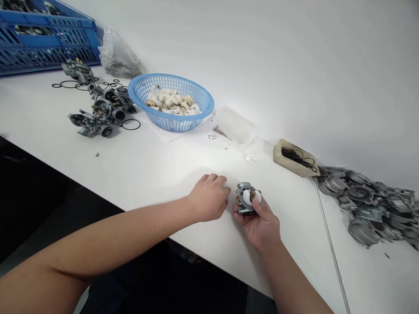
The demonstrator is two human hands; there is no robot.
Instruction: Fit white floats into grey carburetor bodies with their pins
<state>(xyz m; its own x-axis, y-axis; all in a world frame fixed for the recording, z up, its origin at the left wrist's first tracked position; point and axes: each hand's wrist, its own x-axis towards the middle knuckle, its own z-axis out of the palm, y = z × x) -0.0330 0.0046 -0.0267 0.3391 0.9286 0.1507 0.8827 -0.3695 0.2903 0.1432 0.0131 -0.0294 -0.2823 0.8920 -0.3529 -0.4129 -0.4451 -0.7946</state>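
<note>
On a white worktop (157,174), the person's right hand (258,224) was cupped palm-up and closed firmly around a die-cast metal carburetor body (242,205), its thumb (257,198) pressed against a smooth white curved piece (248,197) seated in the casting. The left hand (209,197) was just beside it, fingers loosely curled, holding nothing. Farther off were a blue plastic basket (134,89) of similar white pieces (172,102), a cream tray (278,155) of thin black rubber rings (296,158) and grey carburetor bodies (103,111) at far left — with a rough heap of dull metal castings (369,203) to the right.
</note>
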